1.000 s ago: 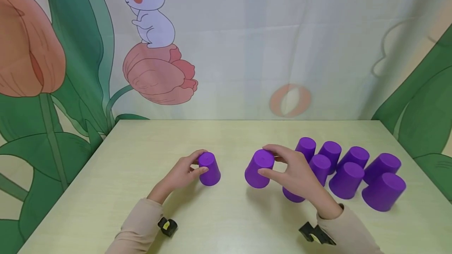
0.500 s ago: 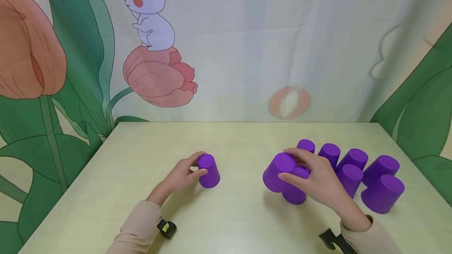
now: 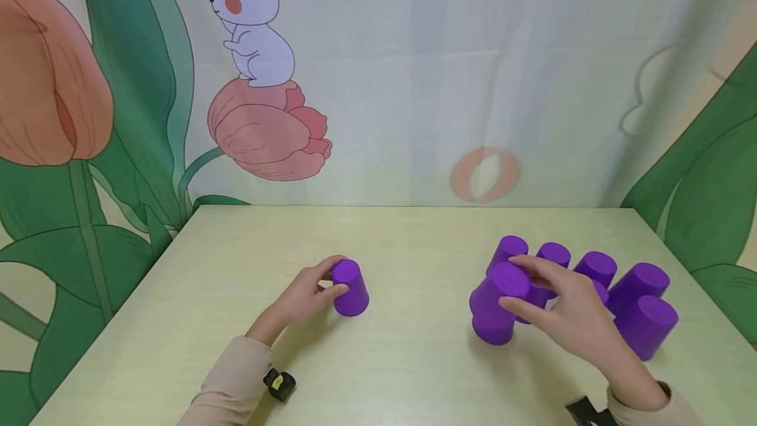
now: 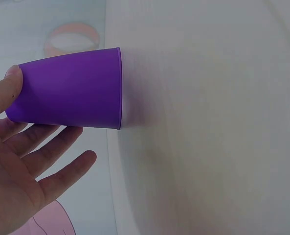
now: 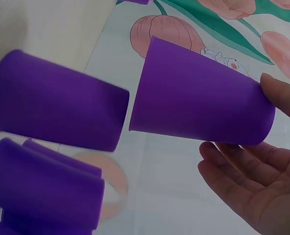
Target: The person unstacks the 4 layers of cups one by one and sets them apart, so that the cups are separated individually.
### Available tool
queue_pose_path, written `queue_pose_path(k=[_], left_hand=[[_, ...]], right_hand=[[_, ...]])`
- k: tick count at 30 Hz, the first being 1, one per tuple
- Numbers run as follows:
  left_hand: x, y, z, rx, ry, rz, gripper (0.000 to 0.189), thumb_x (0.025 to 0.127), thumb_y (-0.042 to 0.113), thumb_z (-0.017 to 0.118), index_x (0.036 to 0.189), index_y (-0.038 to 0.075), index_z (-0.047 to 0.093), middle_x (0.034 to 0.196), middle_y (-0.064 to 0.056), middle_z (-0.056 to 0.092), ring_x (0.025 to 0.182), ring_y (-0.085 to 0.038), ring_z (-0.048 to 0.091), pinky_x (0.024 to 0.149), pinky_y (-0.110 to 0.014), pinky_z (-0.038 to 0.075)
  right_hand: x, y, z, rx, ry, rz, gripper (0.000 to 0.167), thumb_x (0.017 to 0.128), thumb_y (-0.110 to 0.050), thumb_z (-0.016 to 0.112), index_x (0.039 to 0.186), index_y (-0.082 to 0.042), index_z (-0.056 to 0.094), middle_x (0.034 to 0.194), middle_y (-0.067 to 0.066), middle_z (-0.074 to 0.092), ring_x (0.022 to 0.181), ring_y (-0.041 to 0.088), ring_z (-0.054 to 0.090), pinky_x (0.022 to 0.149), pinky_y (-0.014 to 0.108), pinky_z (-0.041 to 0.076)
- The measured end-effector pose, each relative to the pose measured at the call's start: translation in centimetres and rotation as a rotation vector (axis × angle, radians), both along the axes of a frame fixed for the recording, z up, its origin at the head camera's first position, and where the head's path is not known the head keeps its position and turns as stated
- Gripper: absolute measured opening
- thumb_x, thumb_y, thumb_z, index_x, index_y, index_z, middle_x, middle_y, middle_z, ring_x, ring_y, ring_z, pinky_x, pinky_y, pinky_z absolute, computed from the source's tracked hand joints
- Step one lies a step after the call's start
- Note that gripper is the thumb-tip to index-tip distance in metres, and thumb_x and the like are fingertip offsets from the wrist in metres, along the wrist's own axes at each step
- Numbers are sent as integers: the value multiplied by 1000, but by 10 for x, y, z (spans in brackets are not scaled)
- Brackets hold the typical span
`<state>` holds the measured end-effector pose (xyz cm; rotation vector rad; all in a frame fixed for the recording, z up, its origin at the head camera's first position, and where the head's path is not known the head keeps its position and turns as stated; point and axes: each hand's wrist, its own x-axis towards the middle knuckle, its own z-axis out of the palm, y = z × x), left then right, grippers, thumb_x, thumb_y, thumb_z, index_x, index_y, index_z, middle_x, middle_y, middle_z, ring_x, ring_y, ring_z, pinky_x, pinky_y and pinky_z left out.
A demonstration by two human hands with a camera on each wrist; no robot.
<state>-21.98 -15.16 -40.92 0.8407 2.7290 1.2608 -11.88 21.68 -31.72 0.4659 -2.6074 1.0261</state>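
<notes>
My left hand (image 3: 303, 294) pinches an upside-down purple cup (image 3: 353, 293) near its base, thumb on one side and fingers on the other. In the left wrist view that cup (image 4: 71, 90) has its rim close over the table. With thumb and fingers my right hand (image 3: 570, 311) grips another upside-down purple cup (image 3: 495, 291) by its base end. A standing purple cup (image 3: 493, 334) is mostly hidden below it. In the right wrist view the held cup (image 5: 198, 95) has its rim just above the base of the standing cup (image 5: 56, 100), slightly offset.
Several more upside-down purple cups (image 3: 642, 284) stand grouped at the right of the pale table (image 3: 402, 373), some partly behind my right hand. A curtain (image 3: 378, 84) printed with a rabbit and tulips hangs behind the table's far edge.
My right hand has carried its cup to the right, from the table's middle to above the standing cup nearest it. The left hand and its cup have stayed in place.
</notes>
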Motion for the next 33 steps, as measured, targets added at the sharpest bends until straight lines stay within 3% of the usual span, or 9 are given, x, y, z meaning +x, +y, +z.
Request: queue_pose_path(k=[6, 18, 23, 29, 33], left_hand=[[0, 1, 1, -1, 0, 8, 41, 89, 15, 59, 126, 4, 45, 112, -13, 61, 100, -29, 58, 73, -34, 49], [0, 1, -1, -7, -7, 12, 41, 90, 15, 59, 127, 4, 45, 112, -13, 60, 100, -29, 58, 74, -35, 49], [1, 1, -1, -3, -4, 5, 41, 90, 15, 58, 127, 3, 45, 112, -14, 60, 100, -29, 58, 73, -34, 49], [1, 0, -2, 4, -3, 7, 42, 89, 15, 59, 127, 3, 45, 111, -14, 61, 99, -30, 58, 73, -34, 49], [1, 0, -2, 6, -5, 5, 42, 89, 15, 59, 127, 3, 45, 112, -14, 60, 99, -30, 58, 74, -35, 49]], right_hand=[[5, 16, -2, 31, 37, -46, 52, 73, -22, 78, 116, -3, 58, 99, 10, 66, 86, 26, 64, 67, 17, 47], [15, 41, -7, 69, 35, -122, 54, 71, -23, 79, 115, 0, 58, 102, 18, 64, 86, 33, 63, 64, 14, 46], [16, 51, -10, 96, 21, -148, 54, 71, -25, 79, 116, -2, 58, 98, 15, 66, 81, 22, 65, 59, 18, 45], [19, 60, -14, 91, 3, -168, 53, 71, -24, 78, 116, -3, 59, 100, 15, 65, 85, 25, 64, 62, 11, 43], [21, 66, -19, 95, 9, -187, 52, 70, -24, 80, 114, -5, 60, 96, 12, 66, 79, 0, 60, 62, 11, 41]])
